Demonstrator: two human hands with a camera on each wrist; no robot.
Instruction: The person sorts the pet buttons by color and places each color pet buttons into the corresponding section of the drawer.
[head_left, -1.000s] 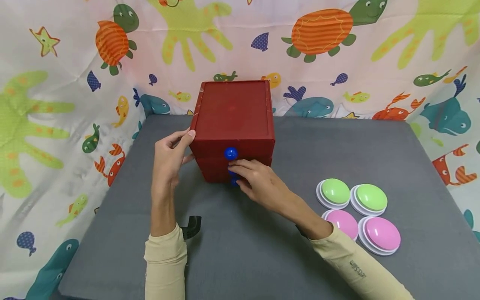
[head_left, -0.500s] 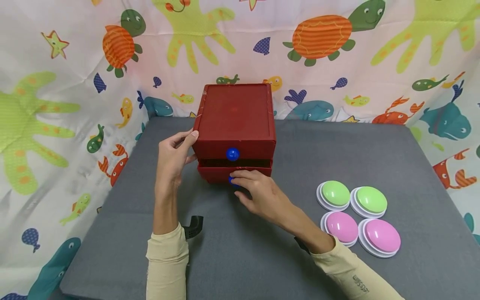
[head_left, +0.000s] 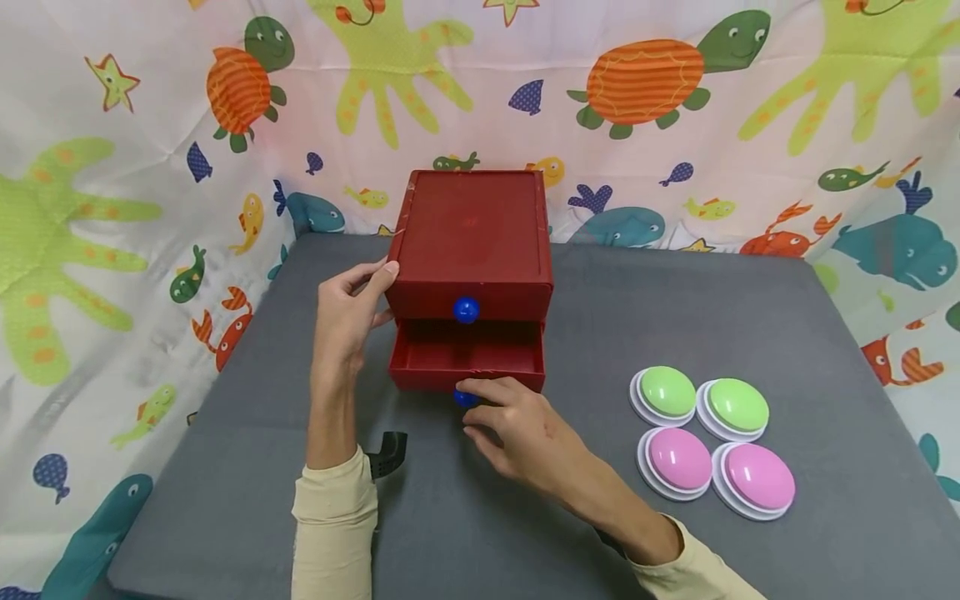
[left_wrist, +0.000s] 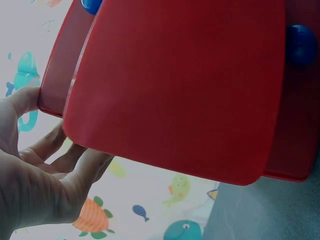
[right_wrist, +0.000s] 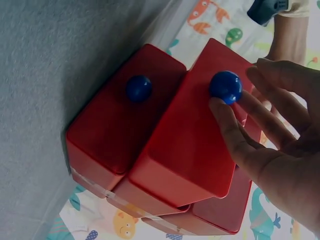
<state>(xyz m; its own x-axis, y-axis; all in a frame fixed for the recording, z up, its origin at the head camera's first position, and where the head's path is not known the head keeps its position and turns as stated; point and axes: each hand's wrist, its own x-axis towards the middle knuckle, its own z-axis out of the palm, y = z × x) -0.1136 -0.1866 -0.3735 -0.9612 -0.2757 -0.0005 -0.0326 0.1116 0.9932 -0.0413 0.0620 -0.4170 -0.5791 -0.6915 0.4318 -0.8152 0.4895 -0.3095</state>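
Observation:
A red drawer box [head_left: 472, 225] with blue ball knobs stands at the table's far middle. Its middle drawer [head_left: 427, 356] is pulled part of the way out, and its bare red inside shows. My right hand [head_left: 525, 425] holds this drawer's blue knob [right_wrist: 226, 86], fingertips around the ball. My left hand [head_left: 345, 312] grips the box's left side near the front, thumb at the upper corner. The upper knob [head_left: 466, 311] sits on the shut top drawer, and the lower knob [right_wrist: 138, 88] on the shut bottom one shows in the right wrist view.
Two green push-button domes [head_left: 667, 392] and two pink ones [head_left: 680, 458], all on white bases, stand at the right of the grey table [head_left: 247, 492]. A sea-animal printed cloth [head_left: 510, 125] hangs behind the table and along its sides.
The middle drawer has slid out toward me, first a narrow gap, then wider. My right hand has come nearer with its knob. My left hand keeps its hold on the box.

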